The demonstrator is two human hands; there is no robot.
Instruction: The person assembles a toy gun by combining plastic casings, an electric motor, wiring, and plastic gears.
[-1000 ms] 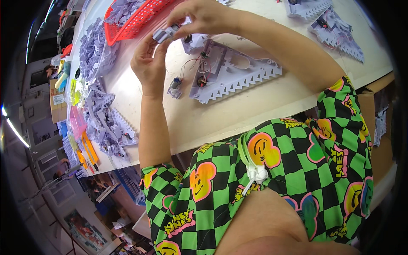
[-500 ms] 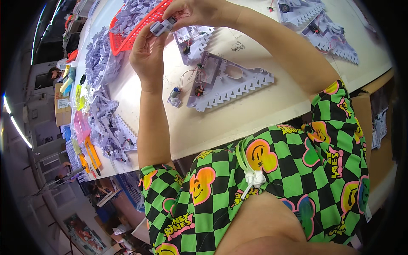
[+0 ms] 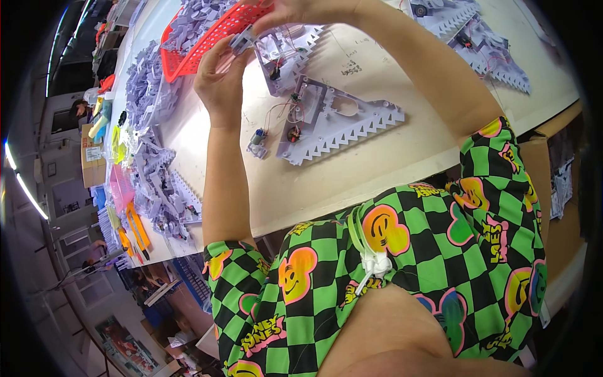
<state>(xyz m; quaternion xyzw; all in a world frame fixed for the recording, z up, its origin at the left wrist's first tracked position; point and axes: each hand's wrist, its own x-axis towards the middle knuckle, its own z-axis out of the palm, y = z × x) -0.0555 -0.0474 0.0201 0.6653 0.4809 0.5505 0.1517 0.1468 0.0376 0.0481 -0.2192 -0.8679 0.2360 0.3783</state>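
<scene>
My left hand (image 3: 218, 85) pinches a small grey plastic housing (image 3: 241, 43) between thumb and fingers, in front of the red basket. Just above it is my right hand (image 3: 295, 12), partly cut off by the upper edge; its thumb is at the housing's edge and its fingers are spread from the thumb. Below the hands, a grey triangular plastic panel (image 3: 339, 122) with a sawtooth edge lies on the table. Thin wires run from it to a small grey motor unit (image 3: 257, 143) beside it. Another such panel (image 3: 282, 69) lies behind, partly under my right hand.
A red basket (image 3: 207, 53) full of small grey parts stands at the far left. Heaps of grey plastic parts (image 3: 147, 94) run down the table's left side, beside orange-handled tools (image 3: 135, 226). More toothed panels (image 3: 490, 60) lie far right. A cardboard box (image 3: 559, 182) stands by the right edge.
My right hand has moved up and slightly right, its fingers spreading from the housing. My left hand still holds the housing, slightly shifted and turned. The panels on the table have not moved.
</scene>
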